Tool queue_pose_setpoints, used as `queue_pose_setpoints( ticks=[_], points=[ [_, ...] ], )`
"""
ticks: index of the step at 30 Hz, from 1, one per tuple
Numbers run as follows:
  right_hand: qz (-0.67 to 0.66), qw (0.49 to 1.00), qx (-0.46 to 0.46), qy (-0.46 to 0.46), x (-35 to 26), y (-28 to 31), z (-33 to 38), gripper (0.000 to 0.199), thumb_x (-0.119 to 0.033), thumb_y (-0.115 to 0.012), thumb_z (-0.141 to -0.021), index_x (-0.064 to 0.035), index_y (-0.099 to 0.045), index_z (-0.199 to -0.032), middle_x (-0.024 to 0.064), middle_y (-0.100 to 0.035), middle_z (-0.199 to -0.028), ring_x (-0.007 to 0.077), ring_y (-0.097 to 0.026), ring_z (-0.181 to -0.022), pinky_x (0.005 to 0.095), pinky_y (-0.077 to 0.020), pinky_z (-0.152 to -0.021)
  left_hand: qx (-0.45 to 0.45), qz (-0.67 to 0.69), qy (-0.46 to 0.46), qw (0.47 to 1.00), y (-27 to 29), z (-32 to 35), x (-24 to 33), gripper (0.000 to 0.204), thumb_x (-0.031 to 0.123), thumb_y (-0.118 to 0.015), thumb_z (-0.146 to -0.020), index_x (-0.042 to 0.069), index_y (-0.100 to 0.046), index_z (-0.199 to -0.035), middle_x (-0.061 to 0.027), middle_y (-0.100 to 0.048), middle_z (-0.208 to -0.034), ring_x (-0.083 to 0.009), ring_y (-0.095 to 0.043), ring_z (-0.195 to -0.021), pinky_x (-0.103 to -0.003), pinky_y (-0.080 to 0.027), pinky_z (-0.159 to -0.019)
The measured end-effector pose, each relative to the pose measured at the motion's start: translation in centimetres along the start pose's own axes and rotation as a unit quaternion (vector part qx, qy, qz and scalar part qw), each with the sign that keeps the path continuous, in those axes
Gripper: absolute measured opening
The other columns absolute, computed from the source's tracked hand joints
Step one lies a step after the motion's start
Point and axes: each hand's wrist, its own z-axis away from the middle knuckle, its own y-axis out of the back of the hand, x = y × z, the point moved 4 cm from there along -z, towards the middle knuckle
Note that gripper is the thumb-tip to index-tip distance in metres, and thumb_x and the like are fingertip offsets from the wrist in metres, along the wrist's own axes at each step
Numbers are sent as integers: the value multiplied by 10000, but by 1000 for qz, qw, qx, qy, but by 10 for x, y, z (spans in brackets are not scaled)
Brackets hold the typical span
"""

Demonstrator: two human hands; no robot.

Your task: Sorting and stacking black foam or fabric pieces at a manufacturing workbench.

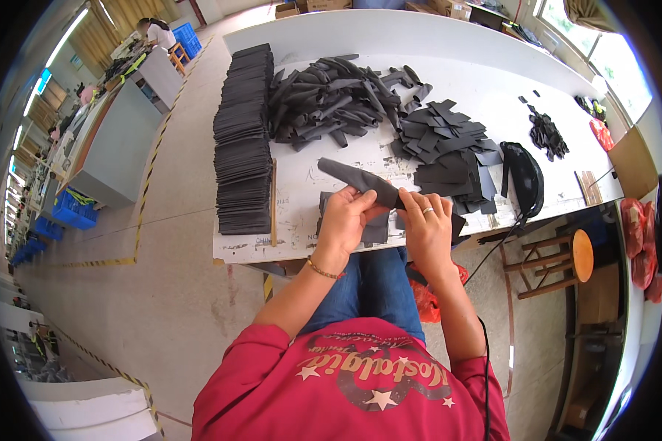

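One dark piece [351,176], pinched by left hand [350,212] and, apparently, right hand [428,222].

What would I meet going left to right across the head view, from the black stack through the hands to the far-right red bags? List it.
Black stack → left hand → right hand → curved black item → red bags.

A matt, dark strip [353,176], cloth-like in look, spans the left grip [348,214] and right grip [428,228], the latter wearing a shiny metal ring [428,210]. Beyond them: a smooth white worktop [294,184] with scuffed patches. Below the right grip, crinkled, glossy red plastic [428,303]; farther right, a smooth wooden stool [582,256].
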Motion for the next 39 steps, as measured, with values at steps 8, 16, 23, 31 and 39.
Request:
queue_pose_setpoints(
  ticks=[8, 16, 23, 31, 39],
  points=[
    [-165, 983, -48, -67, -18, -16, 8, 528, -79, -730, -767, -25, -522, -1250, 138, -615, -1072, 333, -561, -950, 423, -422, -833, 13, 56, -63, 996, -8, 4, -10, 239, 138, -602, -960, -2, -584, -1152, -167, -672, -1110, -258, -650, -1061, -387, -504, -965],
    [-189, 977, -80, -51, -17, -29, 21, 349, 14, -693, -754, -26, -479, -1028, 158, -562, -999, 360, -543, -905, 438, -448, -796, -24, 82, -69, 994, 3, 3, -25, 218, 199, -609, -960, 19, -607, -1083, -205, -695, -1048, -283, -641, -1098, -402, -459, -1004],
    [-208, 975, -77, -9, -29, -45, 9, 288, 22, -667, -774, -19, -473, -982, 155, -563, -910, 357, -552, -857, 439, -452, -766, -1, 98, -99, 990, 18, 2, -18, 221, 205, -592, -971, 22, -607, -1093, -193, -693, -1056, -287, -643, -1083, -372, -493, -948],
    [-230, 970, -84, 5, -37, -42, 2, 272, 38, -666, -769, -14, -484, -965, 156, -580, -884, 378, -555, -827, 458, -454, -728, 7, 114, -98, 989, 30, 2, -9, 210, 214, -556, -992, 16, -577, -1056, -184, -702, -983, -300, -626, -1112, -408, -486, -960],
    [-207, 972, -109, -35, -30, -34, 15, 321, -6, -703, -753, -18, -502, -1004, 168, -569, -993, 376, -572, -878, 443, -480, -765, 29, 95, -122, 988, 29, 8, 2, 231, 262, -540, -996, 40, -577, -1047, -192, -664, -1147, -247, -633, -1088, -376, -483, -963]
  ],
)
